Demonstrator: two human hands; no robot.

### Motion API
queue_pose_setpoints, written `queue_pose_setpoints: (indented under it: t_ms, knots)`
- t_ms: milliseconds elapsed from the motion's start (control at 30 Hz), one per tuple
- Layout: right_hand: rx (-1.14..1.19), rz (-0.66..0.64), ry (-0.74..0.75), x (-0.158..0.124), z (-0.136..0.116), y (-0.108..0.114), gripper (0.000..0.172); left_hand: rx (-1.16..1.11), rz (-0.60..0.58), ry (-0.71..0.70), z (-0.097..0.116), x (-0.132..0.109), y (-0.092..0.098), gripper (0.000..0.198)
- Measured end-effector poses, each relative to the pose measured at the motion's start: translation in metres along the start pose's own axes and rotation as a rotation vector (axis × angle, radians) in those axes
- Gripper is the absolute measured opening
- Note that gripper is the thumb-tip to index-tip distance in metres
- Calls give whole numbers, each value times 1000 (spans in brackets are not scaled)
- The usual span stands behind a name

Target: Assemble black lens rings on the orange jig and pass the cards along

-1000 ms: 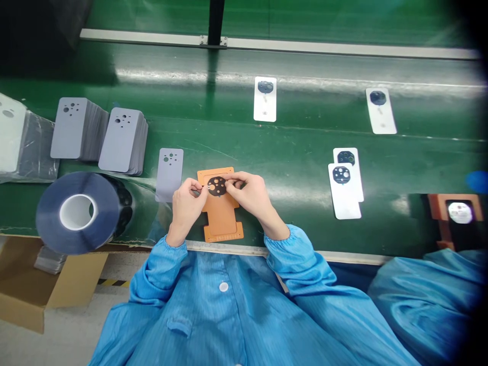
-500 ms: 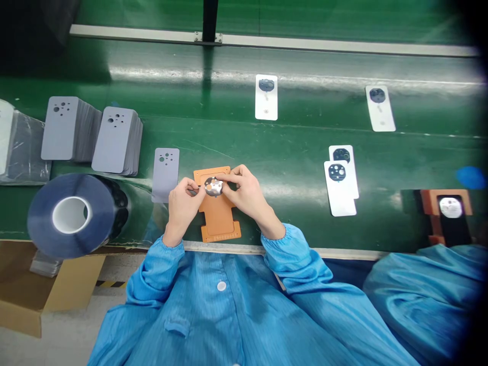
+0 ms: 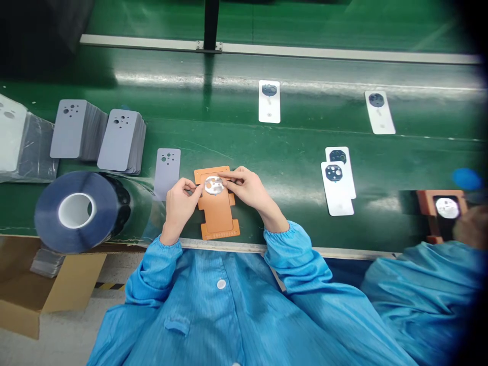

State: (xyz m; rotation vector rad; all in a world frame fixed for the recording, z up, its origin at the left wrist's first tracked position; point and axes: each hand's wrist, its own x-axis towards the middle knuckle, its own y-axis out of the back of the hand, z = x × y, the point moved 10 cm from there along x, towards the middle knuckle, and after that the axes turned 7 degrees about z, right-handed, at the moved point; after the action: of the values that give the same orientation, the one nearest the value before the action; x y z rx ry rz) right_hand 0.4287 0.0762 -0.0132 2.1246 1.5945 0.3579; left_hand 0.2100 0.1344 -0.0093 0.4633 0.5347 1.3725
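Observation:
An orange jig (image 3: 217, 213) lies on the green belt near its front edge. A small round disc with holes (image 3: 213, 185) sits at the jig's top; it looks pale and glossy. My left hand (image 3: 180, 203) pinches the disc's left edge, fingers closed. My right hand (image 3: 246, 189) pinches the disc's right and upper edge with fingertips pressed together. A single grey card with holes (image 3: 166, 171) lies just left of my left hand.
Two stacks of grey cards (image 3: 101, 137) and a big roll of bluish film (image 3: 78, 211) sit at the left. White cards with dark discs (image 3: 337, 180) lie on the belt (image 3: 297, 152) at right and farther back. Another person's blue sleeve (image 3: 423, 290) and orange jig (image 3: 442, 208) are at the right. A cardboard box (image 3: 46, 290) is below left.
The disc went from dark and held above the jig to pale and glossy, lower onto the jig's top. Both hands stayed pinched on it; the other person's hand has come into view.

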Motion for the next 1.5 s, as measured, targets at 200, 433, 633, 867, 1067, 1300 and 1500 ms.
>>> queue_pose_setpoints:
  t_ms: [200,433,633,867,1067,1300,1500]
  knots:
    - [6,4,15,2,1,1,29,216,276,-48,-13,1,62,21]
    - [-391,-167,259,-5,-32,-5,42,586,235,59,-42,7,98,59]
    - [-420,-164,260,-4,-32,-5,42,564,67,79,-55,19,96,55]
    - [-186,-19,180,0,-12,7,33,555,30,2,-60,25,93,52]
    - [-155,22,168,-3,-12,12,33,627,20,-39,-47,22,89,64]
    - [-124,42,128,-7,-13,19,32,682,-15,-34,-47,29,88,57]
    - [-92,66,131,-9,-14,22,32,547,60,-49,-49,30,92,25]
